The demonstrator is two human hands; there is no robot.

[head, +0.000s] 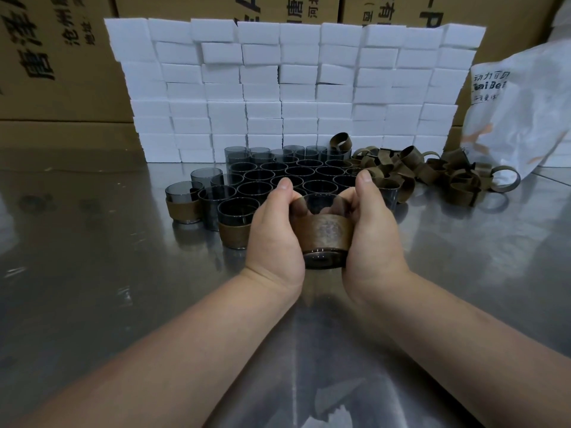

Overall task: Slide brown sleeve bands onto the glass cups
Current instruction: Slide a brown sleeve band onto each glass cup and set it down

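Observation:
Both hands hold one dark glass cup [319, 201] above the steel table, tilted with its base toward me. A brown sleeve band [325, 231] wraps its lower half. My left hand [275, 233] grips the cup's left side, thumb up at the rim. My right hand [372, 230] grips the right side, thumb likewise raised. Behind them stand several bare glass cups [296, 173] in rows. Two banded cups [182, 206] [234, 233] stand at the left front. A heap of loose brown bands [432, 173] lies at the right.
A wall of stacked white boxes [293, 88] rises behind the cups, with cardboard cartons [55, 57] beyond. A white plastic bag [525, 112] sits at the far right. The shiny steel table [92, 273] stretches around my arms.

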